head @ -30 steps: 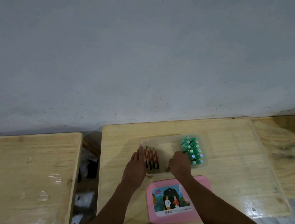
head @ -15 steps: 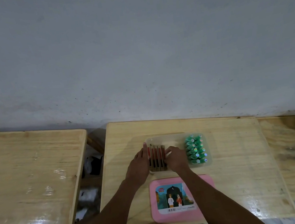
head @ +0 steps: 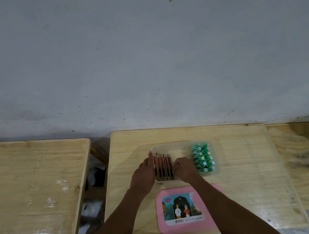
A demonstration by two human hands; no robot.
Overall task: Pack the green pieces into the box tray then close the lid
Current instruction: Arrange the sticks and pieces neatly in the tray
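Your right grip [head: 184, 169] has slid left since a second ago. It was out in the middle of the box tray [head: 183, 145], with a gap to the brown-and-red slat set [head: 163, 168]; now it sits tight against that set's right side. Your left grip [head: 144, 174] has kept to the set's left side, so the two now bracket it.

The left grip's fingers are straight and laid flat along the slats, holding nothing. The right grip's fingers are curled with the knuckles up. Whether they pinch the end slat or only press on it, you cannot tell from this view.

The green pieces [head: 203, 157] already lie in the right end of the tray, stacked in a tight double column that runs away from you. They are just beside the right grip, on its right, and neither grip touches them.

By the look of it the packing is done and only the lid is left. The pink lid [head: 213, 219] lies printed side up on the desk [head: 245, 163], just beside the tray's near edge. Its long axis runs left to right, parallel to the tray's. It is toward you from both grips, and your right forearm crosses above its right part, so that grip looks the nearer one. Both grips would have to draw back toward you to reach it.
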